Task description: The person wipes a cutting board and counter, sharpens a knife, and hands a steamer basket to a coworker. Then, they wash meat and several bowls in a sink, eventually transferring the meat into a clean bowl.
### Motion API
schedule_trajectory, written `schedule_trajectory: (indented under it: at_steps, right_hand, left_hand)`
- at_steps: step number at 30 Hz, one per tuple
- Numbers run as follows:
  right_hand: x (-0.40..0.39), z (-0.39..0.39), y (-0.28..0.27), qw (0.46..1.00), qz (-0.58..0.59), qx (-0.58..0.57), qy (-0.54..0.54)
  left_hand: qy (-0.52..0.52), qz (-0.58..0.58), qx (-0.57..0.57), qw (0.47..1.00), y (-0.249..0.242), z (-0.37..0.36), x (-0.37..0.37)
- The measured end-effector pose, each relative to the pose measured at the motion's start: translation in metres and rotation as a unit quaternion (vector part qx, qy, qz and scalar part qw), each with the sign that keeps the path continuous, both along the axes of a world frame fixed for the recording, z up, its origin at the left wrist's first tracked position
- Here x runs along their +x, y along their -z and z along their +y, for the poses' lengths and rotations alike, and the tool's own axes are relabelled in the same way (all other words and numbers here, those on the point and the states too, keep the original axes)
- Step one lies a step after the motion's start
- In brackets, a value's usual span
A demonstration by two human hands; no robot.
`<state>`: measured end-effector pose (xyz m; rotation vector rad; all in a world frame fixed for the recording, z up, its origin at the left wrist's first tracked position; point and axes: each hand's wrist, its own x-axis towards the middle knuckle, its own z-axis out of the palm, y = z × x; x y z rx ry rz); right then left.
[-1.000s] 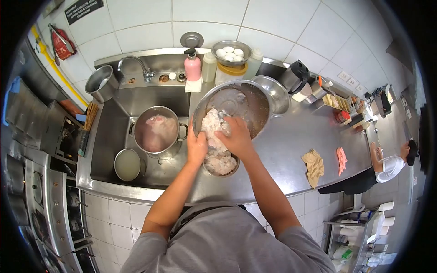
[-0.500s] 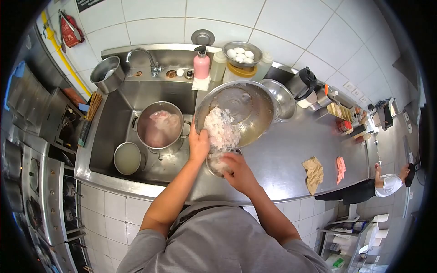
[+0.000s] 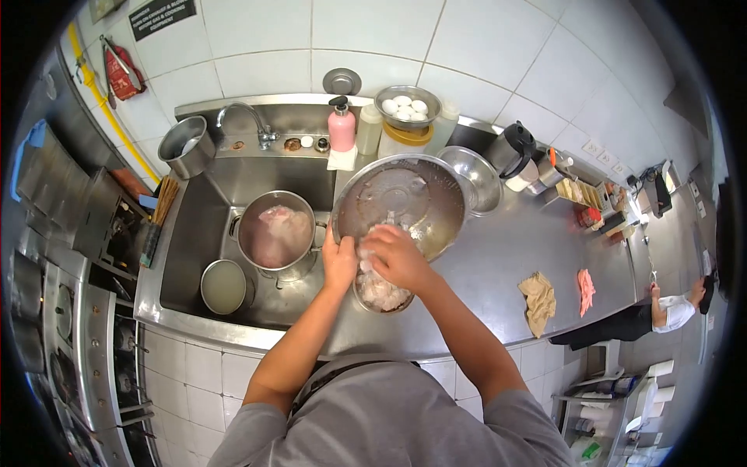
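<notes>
A large metal bowl [image 3: 436, 183] is tilted over the steel counter, its inside facing up. My left hand [image 3: 339, 261] grips its left rim with the fingers closed. My right hand [image 3: 391, 255] is inside the lower part of the bowl, fingers curled against some pale, wet pieces. Beneath it, close to my body, a smaller round container holds pale raw pieces [image 3: 381, 294] up to its rim. The tips of my right fingers are partly hidden by the blur and the food.
Left, the sink [image 3: 268, 173] holds a pot of raw meat [image 3: 272, 237] and a pot of cloudy liquid [image 3: 224, 286]. Behind stand a pink soap bottle [image 3: 341, 128] and a bowl of eggs [image 3: 405, 107]. Right are two cloths [image 3: 538, 302] and, farther off, a person [image 3: 673, 311].
My right hand has moved up from the smaller container into the large bowl. The pale heap in the bowl has mostly gone, and the smaller container looks fuller.
</notes>
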<state>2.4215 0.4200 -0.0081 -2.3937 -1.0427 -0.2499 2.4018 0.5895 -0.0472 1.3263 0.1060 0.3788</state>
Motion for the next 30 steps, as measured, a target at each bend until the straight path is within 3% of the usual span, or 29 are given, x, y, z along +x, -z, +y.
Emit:
schedule_trajectory:
  at_steps: [3, 5, 9, 11, 17, 21, 23, 30]
  right_hand:
    - [-0.006, -0.009, 0.006, 0.998, 0.025, -0.001, -0.05]
    - [-0.015, -0.011, -0.005, 0.981, 0.014, 0.142, 0.134]
    - [-0.026, 0.001, 0.009, 0.957, 0.003, 0.153, 0.246]
    - [-0.034, 0.011, 0.012, 0.956, 0.009, 0.096, 0.278]
    - [-0.039, 0.017, 0.023, 0.969, 0.004, 0.136, 0.204]
    - [-0.048, 0.015, 0.029, 0.973, -0.005, 0.148, 0.175]
    - [-0.056, 0.009, 0.031, 0.975, -0.004, 0.148, 0.165]
    - [-0.084, -0.003, 0.028, 0.99, 0.03, 0.051, 0.131]
  left_hand:
    - [0.015, -0.001, 0.015, 1.0, 0.006, 0.01, -0.001]
    - [0.02, -0.013, 0.052, 0.998, 0.006, 0.008, -0.003]
    - [0.017, -0.031, 0.065, 0.997, 0.003, -0.005, -0.006]
    - [0.012, -0.048, 0.082, 0.995, 0.004, -0.01, -0.008]
    - [-0.018, -0.03, 0.086, 0.996, 0.008, -0.009, -0.007]
    - [-0.029, -0.056, 0.084, 0.994, 0.007, -0.006, -0.002]
    - [-0.043, -0.111, 0.138, 0.983, 0.003, -0.007, 0.0]
    - [-0.055, -0.114, 0.085, 0.988, 0.01, -0.016, 0.006]
